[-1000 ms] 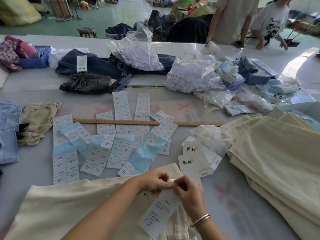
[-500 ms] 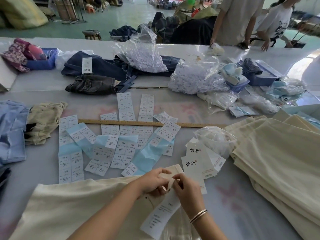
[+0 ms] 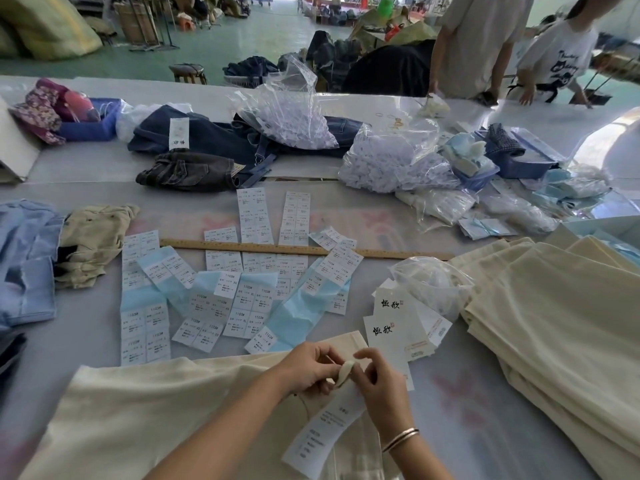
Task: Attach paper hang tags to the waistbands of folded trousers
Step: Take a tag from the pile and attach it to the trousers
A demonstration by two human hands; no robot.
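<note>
1. Cream trousers lie folded at surface's near edge.
2. Left hand and right hand pinch a waistband loop; hang tag dangles below.
3. Label sheets, ruler beyond.

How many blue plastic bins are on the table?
2. One blue bin sits at the far left holding floral fabric; another blue bin sits at the far right among bags. More may be hidden.
</note>
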